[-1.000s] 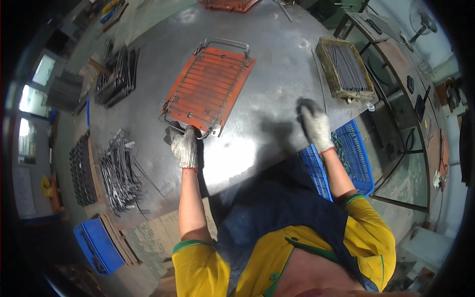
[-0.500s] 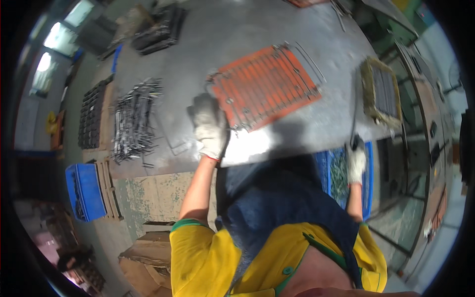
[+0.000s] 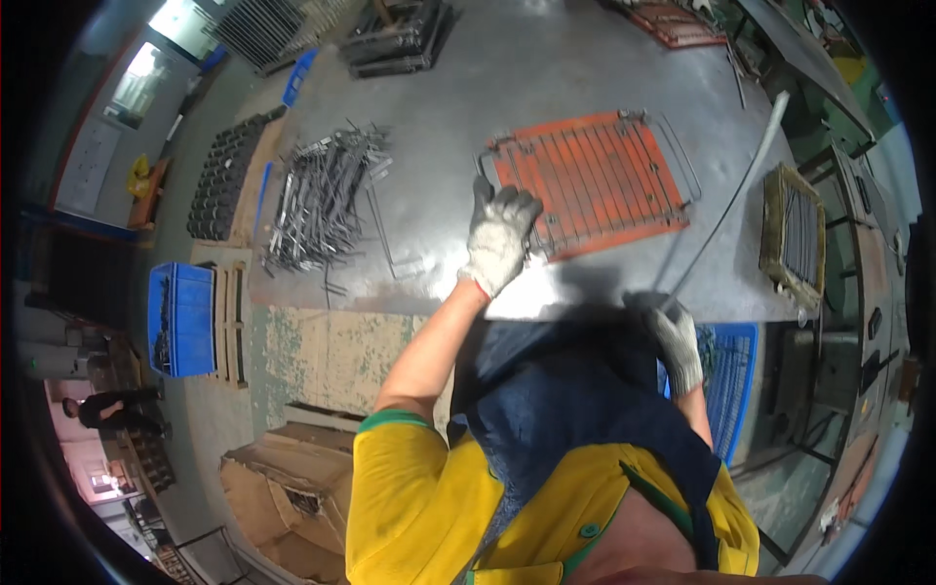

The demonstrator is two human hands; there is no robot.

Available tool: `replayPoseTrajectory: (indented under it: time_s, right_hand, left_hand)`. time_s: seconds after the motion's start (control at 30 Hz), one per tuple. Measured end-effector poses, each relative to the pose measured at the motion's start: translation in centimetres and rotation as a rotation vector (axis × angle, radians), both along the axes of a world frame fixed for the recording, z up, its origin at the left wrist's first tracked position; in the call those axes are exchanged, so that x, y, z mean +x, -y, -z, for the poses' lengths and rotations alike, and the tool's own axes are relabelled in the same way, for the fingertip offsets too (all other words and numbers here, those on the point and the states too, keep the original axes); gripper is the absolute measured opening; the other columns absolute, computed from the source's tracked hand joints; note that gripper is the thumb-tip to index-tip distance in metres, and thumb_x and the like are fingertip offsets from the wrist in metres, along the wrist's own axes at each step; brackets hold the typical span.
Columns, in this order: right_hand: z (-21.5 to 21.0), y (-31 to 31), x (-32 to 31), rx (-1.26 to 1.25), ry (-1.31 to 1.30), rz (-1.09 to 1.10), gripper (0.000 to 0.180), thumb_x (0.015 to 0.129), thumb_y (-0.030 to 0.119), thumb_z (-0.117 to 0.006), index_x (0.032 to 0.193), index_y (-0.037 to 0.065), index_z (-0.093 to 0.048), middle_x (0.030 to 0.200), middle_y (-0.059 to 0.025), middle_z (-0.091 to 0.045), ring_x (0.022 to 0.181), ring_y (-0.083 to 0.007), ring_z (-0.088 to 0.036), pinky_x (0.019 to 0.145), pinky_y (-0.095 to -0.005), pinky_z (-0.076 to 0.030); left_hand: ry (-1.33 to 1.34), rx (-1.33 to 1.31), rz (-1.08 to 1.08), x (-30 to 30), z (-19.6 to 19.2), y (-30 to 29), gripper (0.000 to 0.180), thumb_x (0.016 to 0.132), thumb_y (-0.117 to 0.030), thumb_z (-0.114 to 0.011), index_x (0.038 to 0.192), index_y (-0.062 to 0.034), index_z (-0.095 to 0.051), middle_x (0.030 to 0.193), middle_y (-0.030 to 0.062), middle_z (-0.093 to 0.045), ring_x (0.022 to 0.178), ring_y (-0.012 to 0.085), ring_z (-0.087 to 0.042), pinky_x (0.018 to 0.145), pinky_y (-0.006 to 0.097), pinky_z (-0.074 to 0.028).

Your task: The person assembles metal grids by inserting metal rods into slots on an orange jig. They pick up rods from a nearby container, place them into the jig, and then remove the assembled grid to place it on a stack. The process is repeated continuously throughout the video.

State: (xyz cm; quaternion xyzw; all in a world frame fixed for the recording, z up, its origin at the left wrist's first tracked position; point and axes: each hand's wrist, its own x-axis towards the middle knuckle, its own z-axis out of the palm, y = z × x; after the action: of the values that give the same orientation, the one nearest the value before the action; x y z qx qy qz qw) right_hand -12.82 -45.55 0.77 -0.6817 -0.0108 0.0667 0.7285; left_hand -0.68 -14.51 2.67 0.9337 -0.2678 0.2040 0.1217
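Note:
An orange plate (image 3: 597, 174) lies on the metal table, with several thin parallel metal rods across it and a bent wire (image 3: 680, 154) along its right side. My left hand (image 3: 499, 239), in a whitish glove with dark fingertips, rests at the plate's near left corner with the thumb apart from the other fingers. Closed at the table's front edge, my gloved right hand (image 3: 673, 341) grips a long thin rod (image 3: 729, 200). The rod slants up and to the right over the table, and its far end looks paler and thicker. My right fingertips are partly in shadow.
Left of the plate lies a pile of bent metal pieces (image 3: 327, 200). A rod-filled box (image 3: 795, 229) stands at the table's right edge. Dark metal parts (image 3: 400, 39) and another orange plate (image 3: 673, 21) lie farther back. A blue crate (image 3: 736, 390) is below my right hand.
My right hand has moved left and up to the table's front edge; the rod in it now slants to the right. The view has shifted. My left hand stays at the plate's corner.

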Motion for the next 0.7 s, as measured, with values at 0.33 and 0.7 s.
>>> replayPoseTrajectory:
  time_s: [0.33, 0.7]
  right_hand:
    - [-10.5, -7.5, 7.0, -0.06, -0.016, -0.087, 0.031, 0.095, 0.024, -0.057, 0.116, 0.003, -0.064, 0.085, -0.0022, -0.07, 0.068, -0.0064, -0.06, 0.053, -0.0221, -0.045]
    - [-6.5, -10.8, 8.9, -0.221, 0.244, -0.111, 0.029, 0.098, 0.021, -0.051, 0.116, 0.001, -0.061, 0.082, -0.0034, -0.068, 0.07, -0.0077, -0.062, 0.054, -0.021, -0.048]
  left_hand:
    - [-0.127, -0.023, -0.069, -0.7, -0.4, 0.8, 0.032, 0.085, -0.007, -0.055, 0.116, -0.0109, -0.064, 0.117, 0.0108, -0.066, 0.114, 0.0325, -0.057, 0.103, 0.047, -0.038]
    - [-0.16, -0.056, -0.083, -0.4, 0.5, 0.7, 0.03, 0.087, -0.009, -0.056, 0.116, -0.01, -0.064, 0.116, 0.0113, -0.066, 0.115, 0.0328, -0.056, 0.105, 0.048, -0.036]
